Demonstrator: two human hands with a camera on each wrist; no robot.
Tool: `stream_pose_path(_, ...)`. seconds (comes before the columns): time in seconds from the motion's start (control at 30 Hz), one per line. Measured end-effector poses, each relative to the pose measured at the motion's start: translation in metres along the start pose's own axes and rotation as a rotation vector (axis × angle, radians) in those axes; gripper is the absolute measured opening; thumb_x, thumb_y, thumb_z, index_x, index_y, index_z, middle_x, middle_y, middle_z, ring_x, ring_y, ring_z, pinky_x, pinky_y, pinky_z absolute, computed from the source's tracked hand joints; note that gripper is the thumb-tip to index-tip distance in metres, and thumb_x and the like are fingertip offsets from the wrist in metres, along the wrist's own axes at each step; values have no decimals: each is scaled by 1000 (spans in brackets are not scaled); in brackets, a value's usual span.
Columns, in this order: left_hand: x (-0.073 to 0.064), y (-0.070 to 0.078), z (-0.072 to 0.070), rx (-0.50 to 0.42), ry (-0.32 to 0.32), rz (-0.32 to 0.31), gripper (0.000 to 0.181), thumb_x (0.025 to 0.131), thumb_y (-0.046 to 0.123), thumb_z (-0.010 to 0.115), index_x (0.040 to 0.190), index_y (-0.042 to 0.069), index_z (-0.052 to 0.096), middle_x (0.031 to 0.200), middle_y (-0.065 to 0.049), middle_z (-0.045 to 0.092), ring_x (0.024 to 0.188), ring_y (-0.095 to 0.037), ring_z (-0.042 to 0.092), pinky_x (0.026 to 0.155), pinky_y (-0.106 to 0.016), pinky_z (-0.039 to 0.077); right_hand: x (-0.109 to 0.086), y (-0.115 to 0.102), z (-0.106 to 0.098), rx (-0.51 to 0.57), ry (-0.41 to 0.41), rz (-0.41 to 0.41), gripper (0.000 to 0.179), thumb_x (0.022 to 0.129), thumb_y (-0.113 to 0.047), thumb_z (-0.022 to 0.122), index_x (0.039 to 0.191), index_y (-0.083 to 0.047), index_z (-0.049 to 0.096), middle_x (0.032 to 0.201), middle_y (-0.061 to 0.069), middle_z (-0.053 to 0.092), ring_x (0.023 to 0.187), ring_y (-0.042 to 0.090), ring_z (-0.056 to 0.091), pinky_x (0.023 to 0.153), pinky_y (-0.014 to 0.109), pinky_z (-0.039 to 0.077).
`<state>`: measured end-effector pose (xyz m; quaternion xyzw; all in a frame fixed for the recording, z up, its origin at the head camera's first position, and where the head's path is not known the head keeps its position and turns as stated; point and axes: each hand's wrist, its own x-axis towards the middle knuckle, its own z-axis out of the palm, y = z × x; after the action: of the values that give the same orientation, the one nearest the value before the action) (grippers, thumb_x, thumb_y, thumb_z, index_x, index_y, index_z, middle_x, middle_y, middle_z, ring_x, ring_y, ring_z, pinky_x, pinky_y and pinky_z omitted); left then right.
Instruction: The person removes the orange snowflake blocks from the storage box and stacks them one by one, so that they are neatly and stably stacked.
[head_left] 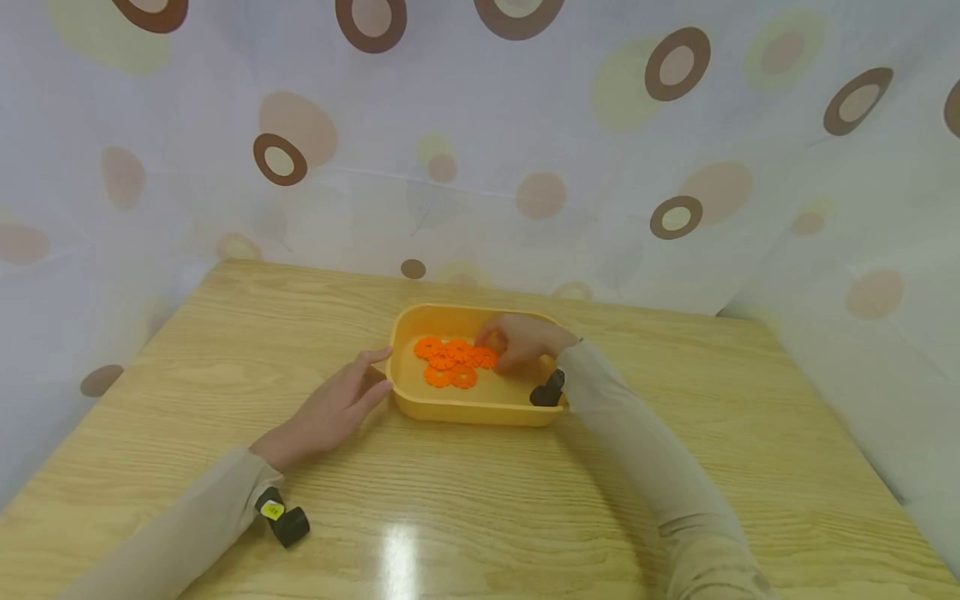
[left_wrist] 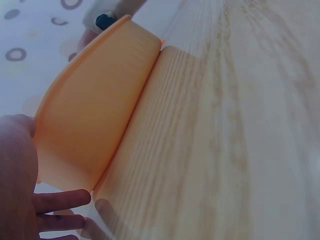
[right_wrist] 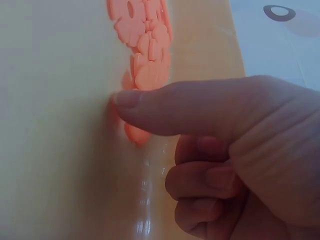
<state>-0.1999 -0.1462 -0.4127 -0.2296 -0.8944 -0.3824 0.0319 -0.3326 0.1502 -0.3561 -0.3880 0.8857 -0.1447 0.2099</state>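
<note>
In the head view, a yellow plastic tray [head_left: 480, 412] sits on the table with several flat orange flower-shaped discs [head_left: 438, 377] lying overlapped in its left half. My left hand [head_left: 330, 408] is at the tray's left end, thumb and fingertips against its wall and rim; the left wrist view shows straight fingers [left_wrist: 60, 201] beside the tray wall [left_wrist: 100, 100]. My right hand [head_left: 525, 340] reaches into the tray and pinches the rightmost orange disc [right_wrist: 136, 134] between thumb and forefinger. The forefinger is mostly hidden behind the thumb in the right wrist view; the other fingers are curled.
The wood-grain table [head_left: 465, 500] extends around the tray on all sides. A patterned cloth [head_left: 480, 225] hangs behind the table and along both sides. A black wrist camera [head_left: 285, 521] is on the left forearm, and another [head_left: 549, 390] on the right overlaps the tray's right end.
</note>
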Motion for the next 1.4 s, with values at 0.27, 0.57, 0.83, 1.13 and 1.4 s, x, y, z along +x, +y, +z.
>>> stream_pose_path(0.27, 1, 1, -2, -2, -1, -1, 47, 103, 32, 43, 144, 11, 34, 110, -10, 64, 104, -25, 60, 91, -47, 47, 0, 4, 1, 48, 5, 3, 46, 76, -5, 72, 121, -2, 64, 115, 12, 62, 79, 17, 41, 72, 29, 37)
stream_pose_path(0.57, 2, 0, -1, -22, -14, 3, 49, 103, 32, 43, 146, 10, 34, 106, -7, 65, 98, -20, 60, 87, -43, 47, -2, 5, 1, 121, 0, 34, 47, 77, -7, 73, 123, -4, 62, 99, 8, 60, 75, 16, 40, 70, 28, 37)
stream_pose_path(0.83, 4, 11, 6, -18, 33, -41, 53, 101, 36, 46, 143, 6, 35, 107, -9, 64, 94, -20, 59, 85, -40, 48, -5, 2, 0, 150, -6, 66, 48, 78, -8, 73, 125, -5, 61, 93, 4, 53, 78, 18, 40, 71, 29, 36)
stream_pose_path(1.13, 2, 17, 8, -6, 78, -71, 55, 100, 36, 50, 143, 5, 34, 106, -11, 65, 95, -23, 60, 87, -44, 48, -3, -2, -2, 207, -12, 28, 48, 80, -6, 74, 126, 1, 58, 61, -4, 36, 56, 11, 31, 56, 24, 30)
stream_pose_path(1.4, 2, 14, 9, -4, 79, -80, 56, 99, 38, 50, 142, 6, 35, 106, -10, 65, 96, -22, 59, 87, -43, 47, -2, -3, -2, 237, 5, 15, 50, 80, -5, 73, 126, 3, 57, 60, -4, 36, 54, 10, 32, 55, 24, 30)
